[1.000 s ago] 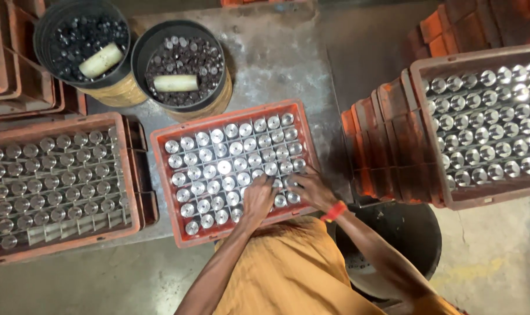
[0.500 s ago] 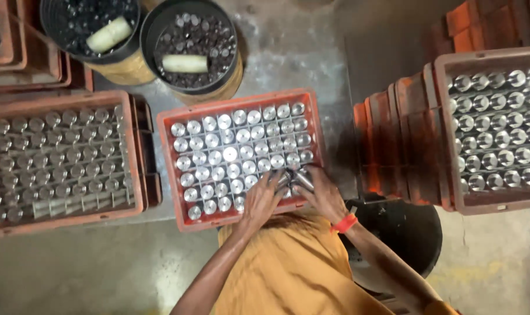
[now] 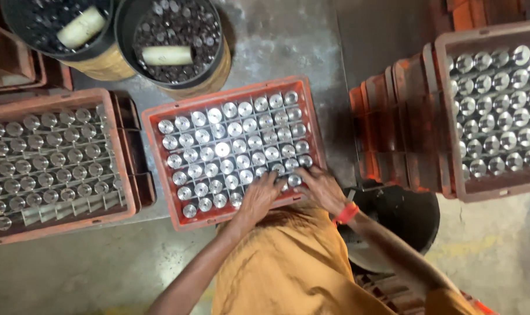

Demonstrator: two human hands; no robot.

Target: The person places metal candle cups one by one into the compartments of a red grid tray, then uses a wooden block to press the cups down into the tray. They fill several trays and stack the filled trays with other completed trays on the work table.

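Observation:
An orange crate [image 3: 154, 157] with a grid of cells sits on the floor in front of me, filled with several round shiny metal caps [image 3: 222, 149]. My left hand [image 3: 259, 197] rests palm down on the caps at the crate's near right corner. My right hand [image 3: 320, 186], with an orange band at the wrist, lies beside it on the same corner, fingers bent over the caps. Whether either hand grips a piece is hidden under the fingers.
A similar filled crate [image 3: 20, 227] lies to the left, another [image 3: 445, 116] on stacked orange crates [image 3: 387, 134] to the right. Two black buckets [image 3: 125, 23] of dark small parts, each with a pale scoop, stand at the back. A black bucket [image 3: 416, 221] sits by my right arm.
My head has moved closer and the crate now fills more of the view. Both hands have stayed at the crate's near right corner, the right hand shifting slightly lower.

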